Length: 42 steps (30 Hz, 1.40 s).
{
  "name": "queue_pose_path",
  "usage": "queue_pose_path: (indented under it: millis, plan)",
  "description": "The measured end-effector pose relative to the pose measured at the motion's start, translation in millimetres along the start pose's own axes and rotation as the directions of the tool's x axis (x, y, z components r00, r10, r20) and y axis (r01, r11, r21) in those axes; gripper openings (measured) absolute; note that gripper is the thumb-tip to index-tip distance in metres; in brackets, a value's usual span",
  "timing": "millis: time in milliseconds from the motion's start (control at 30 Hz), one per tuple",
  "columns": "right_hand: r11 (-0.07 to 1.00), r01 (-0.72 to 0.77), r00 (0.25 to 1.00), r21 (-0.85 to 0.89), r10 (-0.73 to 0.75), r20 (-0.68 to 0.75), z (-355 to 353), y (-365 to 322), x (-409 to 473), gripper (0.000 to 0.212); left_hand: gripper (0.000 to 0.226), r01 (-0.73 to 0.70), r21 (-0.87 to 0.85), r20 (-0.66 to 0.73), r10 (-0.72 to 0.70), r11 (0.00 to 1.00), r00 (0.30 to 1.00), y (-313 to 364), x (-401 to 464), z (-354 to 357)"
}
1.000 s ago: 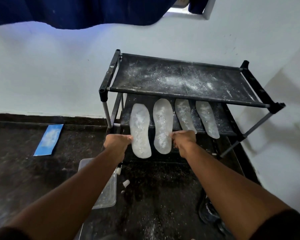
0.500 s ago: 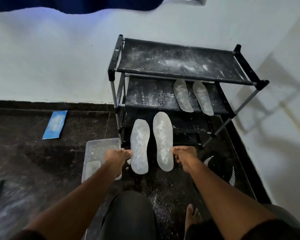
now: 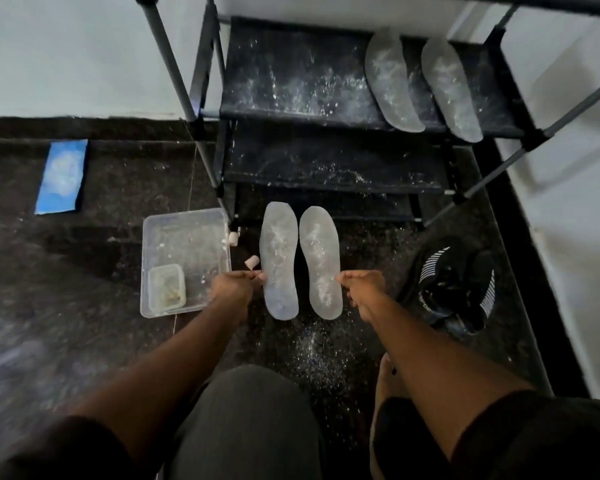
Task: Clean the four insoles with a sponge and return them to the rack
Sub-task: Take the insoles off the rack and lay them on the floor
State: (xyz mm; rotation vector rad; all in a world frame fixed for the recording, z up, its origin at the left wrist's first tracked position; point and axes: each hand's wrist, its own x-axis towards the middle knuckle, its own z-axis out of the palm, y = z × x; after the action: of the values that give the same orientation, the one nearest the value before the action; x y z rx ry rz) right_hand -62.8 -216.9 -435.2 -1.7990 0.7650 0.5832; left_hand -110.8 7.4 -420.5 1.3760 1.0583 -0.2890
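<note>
My left hand (image 3: 234,284) pinches the left edge of a pale, dusty insole (image 3: 278,259). My right hand (image 3: 362,284) pinches the right edge of a second insole (image 3: 321,263). Both insoles are side by side low over the dark floor, in front of the black shoe rack (image 3: 326,84). Two more dusty insoles (image 3: 392,84) (image 3: 449,88) lie on the rack's middle shelf at the right. A clear plastic tub (image 3: 187,237) on the floor to the left holds a small container with a yellowish sponge (image 3: 167,289).
A black shoe (image 3: 454,289) sits on the floor at the right, near the white wall. A blue sheet (image 3: 63,176) lies at the left by the wall. White powder is scattered on the floor and shelves. My knee (image 3: 246,410) and bare foot (image 3: 387,375) are below.
Both hands pulled the two left insoles off the middle shelf and brought them down toward the floor. The view dropped lower as I crouched.
</note>
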Motion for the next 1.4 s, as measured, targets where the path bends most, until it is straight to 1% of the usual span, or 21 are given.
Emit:
queue_pose_path:
  millis: [67,133,233,333,400,467,567,633,700,767,800,867,933,967,1033,1100,1167,1233,1300,1333,1400]
  plan:
    - [1.000,0.003,1.000,-0.006,-0.003,0.004,10.2,7.8,17.4,0.014,0.015,-0.018,0.034,-0.020,0.018,0.999,1.000,-12.8,21.9,5.2]
    - [1.000,-0.008,1.000,-0.008,0.008,0.004,19.6,20.3,33.8,0.016,0.009,0.016,0.058,-0.029,-0.014,0.998,0.999,-25.7,39.3,7.1]
    - [0.999,-0.044,0.999,-0.011,0.044,-0.004,36.6,40.7,59.3,0.017,0.015,0.037,0.060,-0.039,-0.034,0.998,0.999,-42.2,64.9,11.1]
    - [0.999,-0.048,0.999,0.003,0.048,-0.014,49.1,51.0,75.6,0.014,0.004,0.088,0.089,-0.050,-0.083,0.992,0.995,-54.6,84.4,11.3]
    - [0.999,-0.041,0.998,0.011,0.042,-0.043,55.2,56.1,81.3,0.023,0.015,0.134,0.078,-0.060,-0.130,0.988,0.990,-66.4,99.6,11.4]
    - [0.999,-0.046,0.995,-0.005,0.046,-0.083,60.4,59.5,86.2,0.023,0.015,0.168,0.055,-0.074,-0.163,0.984,0.984,-71.2,105.0,14.5]
    - [0.995,-0.079,0.989,-0.064,0.070,-0.134,65.7,68.0,96.5,0.017,0.021,0.160,0.057,-0.084,-0.155,0.985,0.984,-77.5,111.0,22.2]
    - [0.990,-0.101,0.984,-0.094,0.086,-0.154,67.1,74.3,102.2,0.015,0.023,0.148,0.096,-0.102,-0.139,0.984,0.985,-81.7,114.0,24.4]
    - [0.981,-0.104,0.980,-0.166,0.073,-0.184,68.0,76.3,105.2,0.014,0.016,0.130,0.154,-0.136,-0.109,0.979,0.985,-85.2,116.3,24.8]
    - [0.962,-0.078,0.979,-0.262,0.024,-0.201,68.9,74.6,104.3,0.016,0.005,0.121,0.185,-0.166,-0.090,0.975,0.982,-88.6,117.2,25.4]
    - [0.943,-0.063,0.979,-0.326,-0.006,-0.205,68.7,73.2,103.4,0.017,0.003,0.121,0.209,-0.182,-0.083,0.970,0.980,-89.2,116.8,25.1]
    - [0.893,-0.066,0.978,-0.444,-0.029,-0.205,68.7,68.3,100.0,0.020,0.005,0.122,0.260,-0.205,-0.069,0.958,0.976,-88.7,116.2,24.7]
    - [0.878,-0.087,0.978,-0.471,-0.015,-0.209,69.5,61.4,94.3,0.021,0.006,0.128,0.309,-0.231,-0.057,0.943,0.971,-84.1,111.9,23.8]
    - [0.871,-0.092,0.976,-0.482,-0.017,-0.216,68.8,57.2,90.6,0.022,0.006,0.110,0.342,-0.230,-0.030,0.933,0.973,-80.3,108.4,23.8]
    - [0.871,-0.082,0.973,-0.484,-0.036,-0.230,65.7,49.0,82.7,0.025,0.005,0.030,0.411,-0.185,0.051,0.911,0.981,-70.4,100.3,22.8]
    - [0.872,-0.049,0.974,-0.487,-0.066,-0.215,62.3,42.5,74.3,0.025,0.003,-0.056,0.418,-0.099,0.106,0.907,0.989,-52.2,89.9,21.3]
    - [0.874,-0.004,0.979,-0.486,-0.094,-0.179,56.4,29.7,61.2,0.023,0.008,-0.153,0.383,0.012,0.160,0.911,0.987,-24.4,72.9,20.6]
    - [0.875,0.035,0.976,-0.482,-0.134,-0.173,45.3,6.4,45.0,0.020,0.010,-0.253,0.342,0.120,0.225,0.905,0.967,11.7,52.6,23.5]
    - [0.895,0.081,0.967,-0.438,-0.177,-0.181,30.3,-22.7,28.1,0.018,0.012,-0.365,0.347,0.197,0.313,0.864,0.929,49.4,31.2,29.5]
    - [0.904,0.108,0.962,-0.414,-0.201,-0.187,20.6,-38.7,20.9,0.018,0.013,-0.408,0.339,0.211,0.354,0.848,0.911,67.6,20.8,33.5]
    - [0.908,0.171,0.948,-0.383,-0.257,-0.187,-2.1,-74.5,1.3,0.017,0.013,-0.452,0.296,0.199,0.409,0.841,0.891,102.8,-2.0,43.0]
